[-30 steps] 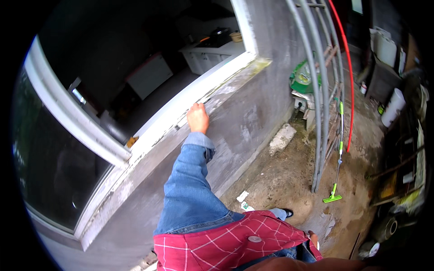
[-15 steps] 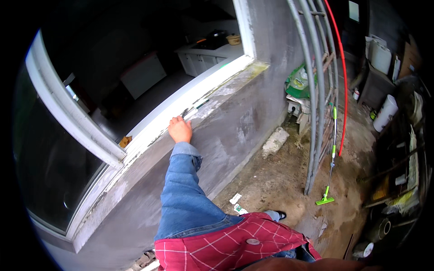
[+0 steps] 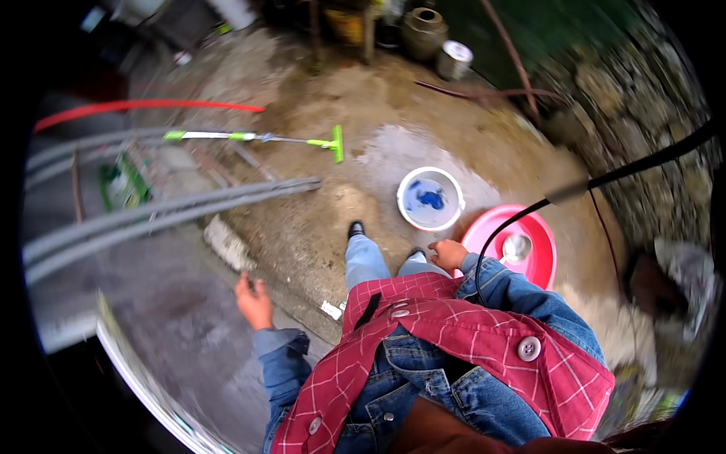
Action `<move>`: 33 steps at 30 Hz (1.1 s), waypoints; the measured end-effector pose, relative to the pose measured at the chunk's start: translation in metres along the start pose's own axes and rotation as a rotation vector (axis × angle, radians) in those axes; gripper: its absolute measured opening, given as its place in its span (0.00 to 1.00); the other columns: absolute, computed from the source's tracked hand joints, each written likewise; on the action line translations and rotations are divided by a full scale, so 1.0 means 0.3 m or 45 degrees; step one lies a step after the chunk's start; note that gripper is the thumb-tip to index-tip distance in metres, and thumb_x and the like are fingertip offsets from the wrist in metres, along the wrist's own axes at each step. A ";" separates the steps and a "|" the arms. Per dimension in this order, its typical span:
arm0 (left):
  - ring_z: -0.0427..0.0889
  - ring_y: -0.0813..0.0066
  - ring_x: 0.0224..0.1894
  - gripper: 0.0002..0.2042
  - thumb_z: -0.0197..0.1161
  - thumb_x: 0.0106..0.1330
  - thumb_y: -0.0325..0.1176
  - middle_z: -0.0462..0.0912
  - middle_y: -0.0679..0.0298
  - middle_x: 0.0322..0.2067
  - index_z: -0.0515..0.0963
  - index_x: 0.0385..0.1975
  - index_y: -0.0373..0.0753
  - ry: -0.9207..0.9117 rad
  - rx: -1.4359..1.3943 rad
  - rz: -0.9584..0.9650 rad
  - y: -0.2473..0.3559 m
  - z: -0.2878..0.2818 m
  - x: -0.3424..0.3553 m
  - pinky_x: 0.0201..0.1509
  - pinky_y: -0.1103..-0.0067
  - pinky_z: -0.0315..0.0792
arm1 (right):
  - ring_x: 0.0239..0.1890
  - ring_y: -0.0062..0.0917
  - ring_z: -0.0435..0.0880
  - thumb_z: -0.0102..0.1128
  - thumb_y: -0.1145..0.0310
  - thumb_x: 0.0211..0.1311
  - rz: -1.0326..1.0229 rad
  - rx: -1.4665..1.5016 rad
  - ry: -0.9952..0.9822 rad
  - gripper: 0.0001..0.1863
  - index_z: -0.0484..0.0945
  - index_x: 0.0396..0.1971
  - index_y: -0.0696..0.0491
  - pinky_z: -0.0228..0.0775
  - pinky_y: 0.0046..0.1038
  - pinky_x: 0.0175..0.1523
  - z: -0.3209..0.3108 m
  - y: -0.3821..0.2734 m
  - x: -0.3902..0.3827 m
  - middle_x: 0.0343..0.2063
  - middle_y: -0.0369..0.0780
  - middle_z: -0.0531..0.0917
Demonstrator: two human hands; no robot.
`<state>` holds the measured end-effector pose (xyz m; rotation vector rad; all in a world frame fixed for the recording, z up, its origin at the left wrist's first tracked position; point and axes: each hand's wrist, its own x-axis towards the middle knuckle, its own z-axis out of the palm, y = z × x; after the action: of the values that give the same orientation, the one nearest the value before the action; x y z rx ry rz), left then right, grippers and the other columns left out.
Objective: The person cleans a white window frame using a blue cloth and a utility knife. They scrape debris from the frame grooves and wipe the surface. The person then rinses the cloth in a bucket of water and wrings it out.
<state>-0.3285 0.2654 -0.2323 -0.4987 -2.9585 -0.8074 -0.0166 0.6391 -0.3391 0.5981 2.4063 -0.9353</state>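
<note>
My left hand is held out at the left, beside the grey wall, with its fingers apart and nothing in them. My right hand hangs in front of my body, fingers loosely bent and apart, and I see nothing in it. Just beyond it stands a white bucket of water with a blue, cloth-like thing inside. Right of that hand is a pink basin, partly covered by my right sleeve. A round metal ladle lies in the basin.
A green squeegee mop lies on the wet concrete beyond my feet. Grey ladder rails and a red pole are at the left. A black cable hangs at the right. A pot and a can stand farther off.
My view has swung right, from the window sill to the yard floor. My left hand has come away from the sill. My right hand, the bucket and the basin have come into view.
</note>
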 end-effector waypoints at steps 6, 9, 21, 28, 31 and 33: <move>0.76 0.71 0.37 0.21 0.62 0.55 0.24 0.77 0.56 0.39 0.71 0.51 0.36 -0.721 -0.516 0.077 0.283 0.548 -0.008 0.42 0.77 0.72 | 0.41 0.48 0.79 0.56 0.60 0.52 0.493 0.546 0.138 0.19 0.77 0.41 0.56 0.71 0.41 0.47 0.290 0.186 -0.161 0.36 0.54 0.80; 0.75 0.75 0.35 0.21 0.62 0.56 0.24 0.77 0.59 0.39 0.71 0.52 0.36 -1.039 -0.620 -0.044 0.307 0.824 -0.078 0.41 0.79 0.72 | 0.42 0.48 0.79 0.56 0.58 0.53 0.684 0.617 0.296 0.24 0.73 0.47 0.56 0.71 0.41 0.48 0.413 0.243 -0.095 0.37 0.54 0.80; 0.78 0.76 0.41 0.23 0.59 0.64 0.32 0.76 0.58 0.45 0.63 0.59 0.36 -1.706 -0.776 -0.612 0.312 1.448 -0.184 0.42 0.81 0.73 | 0.62 0.40 0.61 0.65 0.44 0.45 0.969 0.491 0.524 0.50 0.48 0.67 0.38 0.58 0.41 0.61 0.483 0.814 0.857 0.60 0.46 0.64; 0.75 0.78 0.43 0.25 0.59 0.64 0.32 0.76 0.58 0.44 0.60 0.60 0.34 -1.930 -0.844 -0.560 0.284 1.568 -0.235 0.45 0.83 0.70 | 0.65 0.41 0.55 0.64 0.41 0.43 1.205 0.551 0.188 0.47 0.56 0.64 0.37 0.54 0.51 0.61 0.607 0.843 1.154 0.62 0.45 0.57; 0.76 0.79 0.42 0.25 0.59 0.65 0.34 0.76 0.59 0.43 0.61 0.59 0.34 -1.998 -0.805 -0.548 0.270 1.592 -0.238 0.43 0.82 0.71 | 0.57 0.44 0.68 0.63 0.48 0.47 1.082 0.712 0.084 0.36 0.66 0.56 0.48 0.66 0.38 0.56 0.689 0.829 1.167 0.56 0.49 0.68; 0.77 0.78 0.40 0.23 0.57 0.66 0.34 0.76 0.60 0.45 0.62 0.59 0.37 -1.954 -0.671 -0.689 0.288 1.635 -0.218 0.42 0.82 0.71 | 0.48 0.40 0.78 0.64 0.55 0.46 0.946 0.920 0.350 0.32 0.70 0.52 0.54 0.68 0.34 0.54 0.761 0.857 1.123 0.44 0.53 0.78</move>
<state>-0.2146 0.5618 -0.6216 -0.4087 -4.3200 -2.0200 -0.0759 0.7231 -0.8093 1.8164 1.7158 -1.3954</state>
